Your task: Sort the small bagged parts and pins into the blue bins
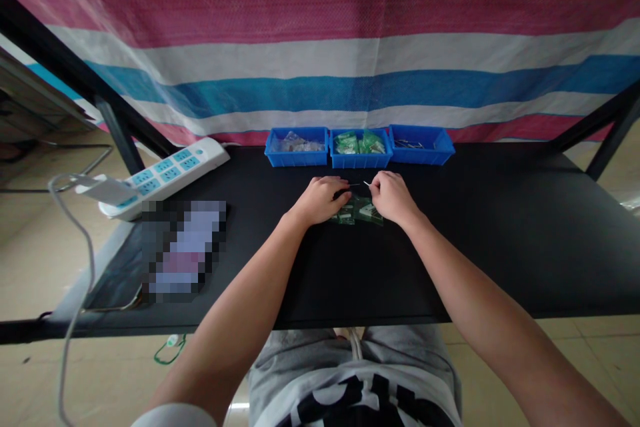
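Note:
Both of my hands are over the black table, close together in front of the blue bins. My right hand is closed in a pinch on a short, thin metal piece whose light tip points left. My left hand reaches forward with its thumb apart from the forefinger. Another thin metal piece shows at its fingertips; whether it is gripped or lies on the table is hard to see. Below and between the hands lie a clear green packet and a second green packet, the latter partly under my left hand.
At the back stand a left blue bin with clear packets, a middle blue bin with green packets, and a right blue bin with thin metal pieces. A corded white power strip and a pixelated object lie left.

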A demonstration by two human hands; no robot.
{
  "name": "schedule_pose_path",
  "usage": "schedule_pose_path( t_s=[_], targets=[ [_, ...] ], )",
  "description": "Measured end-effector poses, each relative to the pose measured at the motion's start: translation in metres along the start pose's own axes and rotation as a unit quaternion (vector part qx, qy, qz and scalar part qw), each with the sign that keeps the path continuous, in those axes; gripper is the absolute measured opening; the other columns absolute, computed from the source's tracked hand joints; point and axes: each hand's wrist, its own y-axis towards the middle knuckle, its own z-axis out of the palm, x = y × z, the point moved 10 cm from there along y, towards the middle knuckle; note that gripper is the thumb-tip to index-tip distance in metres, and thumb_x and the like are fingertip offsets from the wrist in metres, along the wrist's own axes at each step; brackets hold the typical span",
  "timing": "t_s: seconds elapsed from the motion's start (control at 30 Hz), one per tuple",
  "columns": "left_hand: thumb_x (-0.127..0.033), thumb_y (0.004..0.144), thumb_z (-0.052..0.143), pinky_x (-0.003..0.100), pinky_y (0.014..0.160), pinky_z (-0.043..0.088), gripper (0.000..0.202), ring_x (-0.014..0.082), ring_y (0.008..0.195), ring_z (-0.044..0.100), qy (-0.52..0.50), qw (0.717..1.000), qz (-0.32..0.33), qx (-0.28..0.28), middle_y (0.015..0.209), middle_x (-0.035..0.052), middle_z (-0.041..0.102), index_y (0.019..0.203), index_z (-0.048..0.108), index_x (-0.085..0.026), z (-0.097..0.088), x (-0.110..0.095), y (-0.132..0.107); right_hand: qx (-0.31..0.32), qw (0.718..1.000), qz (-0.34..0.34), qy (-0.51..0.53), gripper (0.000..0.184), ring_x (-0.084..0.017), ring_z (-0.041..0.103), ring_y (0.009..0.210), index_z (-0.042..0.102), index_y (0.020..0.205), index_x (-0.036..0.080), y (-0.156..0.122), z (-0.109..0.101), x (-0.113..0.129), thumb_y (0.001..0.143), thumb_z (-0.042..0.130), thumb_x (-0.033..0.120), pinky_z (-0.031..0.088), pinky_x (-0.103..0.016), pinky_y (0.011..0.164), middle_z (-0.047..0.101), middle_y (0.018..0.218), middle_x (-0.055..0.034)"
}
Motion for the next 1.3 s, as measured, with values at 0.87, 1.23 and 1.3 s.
schedule_pose_path(
  t_s=[0.87,1.23,1.3],
  targets=[
    [-0.024,0.087,0.054,0.037,0.098,0.051,0.036,0.0223,0.106,0.067,-0.049,0.995,-0.057,-0.065,0.11,0.0082,0.073,0.12,0.064,-0.015,-0.011,0.015,-0.003,-0.092,0.922,0.19,0.324,0.017,-0.018,0.058,0.071,0.059,0.072,0.019,0.002,-0.002,-0.062,0.076,0.058,0.036,0.043,-0.032,0.071,0.065,0.073,-0.0029],
    [-0.022,0.086,0.054,0.036,0.096,0.051,0.034,0.0219,0.104,0.067,-0.052,0.995,-0.058,-0.069,0.109,0.0085,0.072,0.119,0.064,-0.014,-0.014,0.012,-0.003,-0.071,0.858,0.072,0.504,0.029,-0.015,0.06,0.073,0.053,0.079,0.022,0.004,0.011,-0.02,0.079,0.061,0.049,0.045,-0.026,0.061,0.068,0.082,-0.0039],
    [-0.023,0.088,0.053,0.036,0.096,0.05,0.033,0.0217,0.104,0.066,-0.056,0.993,-0.058,-0.086,0.109,0.0083,0.072,0.118,0.064,-0.015,-0.018,0.011,-0.003,-0.078,0.887,0.035,0.454,0.027,-0.015,0.06,0.068,0.052,0.081,0.022,0.003,-0.003,-0.015,0.084,0.058,0.047,0.045,-0.027,0.06,0.067,0.077,-0.0034]
  ],
)
